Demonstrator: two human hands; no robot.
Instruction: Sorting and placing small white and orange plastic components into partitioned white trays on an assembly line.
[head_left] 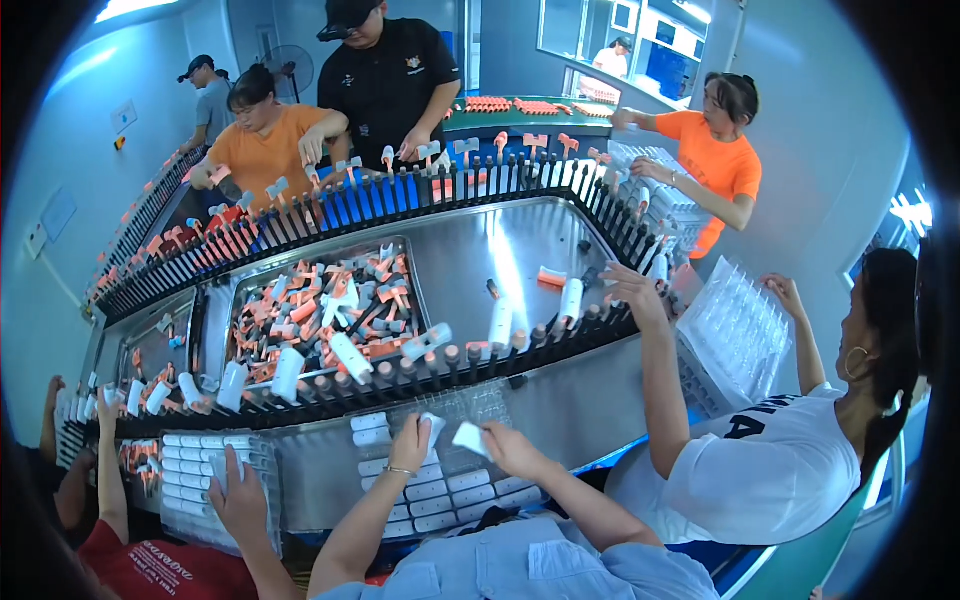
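My left hand (pixel 408 447), with a thin bracelet at its wrist, is closed on a white rounded piece (pixel 434 430). Close by on the right, my right hand (pixel 512 452) pinches a flat white rectangular piece (pixel 469 440) by its edge. Below both hands lies a clear plastic tray with rows of white oblong pieces (pixel 434 506). A part of the tray (pixel 478 401) towards the conveyor shows bare pockets. My fingertips partly cover both held pieces, so their exact kind cannot be made out.
A conveyor of black upright pegs (pixel 470 357) carries white and orange parts past the table. Inside its loop, a metal tray (pixel 236 335) holds a heap of orange, grey and black parts. Co-workers stand on both sides; one at right handles clear trays (pixel 735 320).
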